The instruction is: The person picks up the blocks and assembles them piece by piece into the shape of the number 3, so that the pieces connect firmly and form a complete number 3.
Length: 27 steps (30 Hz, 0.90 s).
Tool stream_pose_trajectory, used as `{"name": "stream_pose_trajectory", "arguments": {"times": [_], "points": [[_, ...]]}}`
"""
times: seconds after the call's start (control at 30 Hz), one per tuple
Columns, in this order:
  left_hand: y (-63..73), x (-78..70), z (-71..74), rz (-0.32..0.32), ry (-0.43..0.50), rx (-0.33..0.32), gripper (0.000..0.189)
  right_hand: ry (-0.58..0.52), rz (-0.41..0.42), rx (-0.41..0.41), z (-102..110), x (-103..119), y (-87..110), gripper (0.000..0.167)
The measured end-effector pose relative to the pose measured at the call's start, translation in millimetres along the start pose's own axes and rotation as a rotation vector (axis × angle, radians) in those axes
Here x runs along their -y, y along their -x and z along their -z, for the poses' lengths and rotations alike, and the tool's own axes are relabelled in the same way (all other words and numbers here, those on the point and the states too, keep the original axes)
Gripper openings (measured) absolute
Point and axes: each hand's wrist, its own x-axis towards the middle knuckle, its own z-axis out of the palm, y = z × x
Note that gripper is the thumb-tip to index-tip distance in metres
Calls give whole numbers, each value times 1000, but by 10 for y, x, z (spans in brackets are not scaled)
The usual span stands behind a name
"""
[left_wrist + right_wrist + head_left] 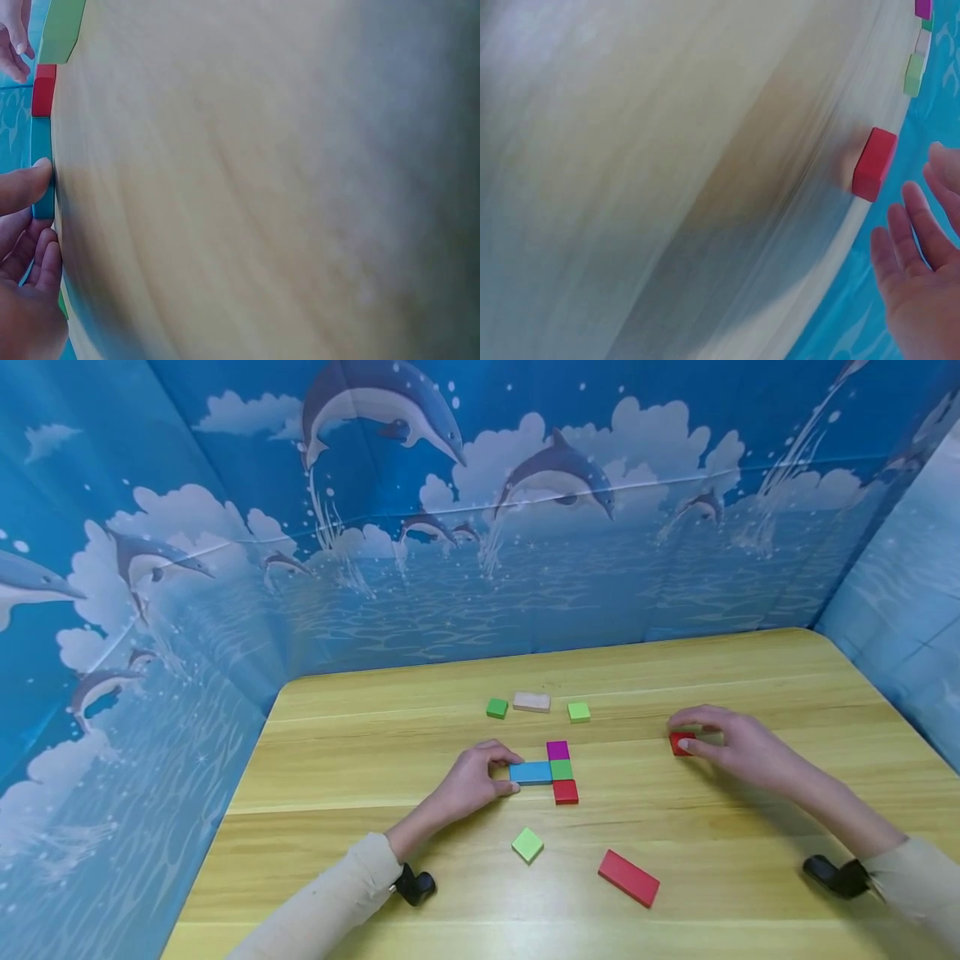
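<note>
My left hand point(477, 777) pinches the left end of a blue rectangular block point(531, 773) between thumb and fingers, and the block lies flat on the table. Against its right end stands a column of small square blocks: purple point(557, 750), green point(561, 769) and red point(566, 792). In the left wrist view, the thumb lies on the side of the blue block point(42, 135). Over on the right, my right hand point(738, 745) is at another red square block point(682, 743). The right wrist view shows its fingers spread and apart from that red block point(874, 165).
Behind the column lie a dark green block point(497, 708), a pale wooden block point(532, 702) and a light green block point(579, 712). Nearer are a turned light green block point(528, 845) and a long red block point(629, 877). A dolphin-print curtain point(450, 602) borders the wooden table point(360, 727).
</note>
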Motion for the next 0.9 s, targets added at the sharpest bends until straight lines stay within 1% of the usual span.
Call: {"name": "stream_pose_trajectory", "arguments": {"times": [0.4, 0.57, 0.77, 0.9], "points": [[7, -3, 4, 4, 3, 1, 31, -28, -73, 80, 25, -87, 8, 38], [4, -3, -5, -1, -1, -3, 31, -3, -86, 84, -12, -95, 22, 40], [1, 12, -18, -2, 2, -7, 31, 5, -74, 79, -69, -79, 50, 37], [-5, 11, -13, 0, -3, -7, 31, 19, -83, 78, -101, -43, 54, 35]]}}
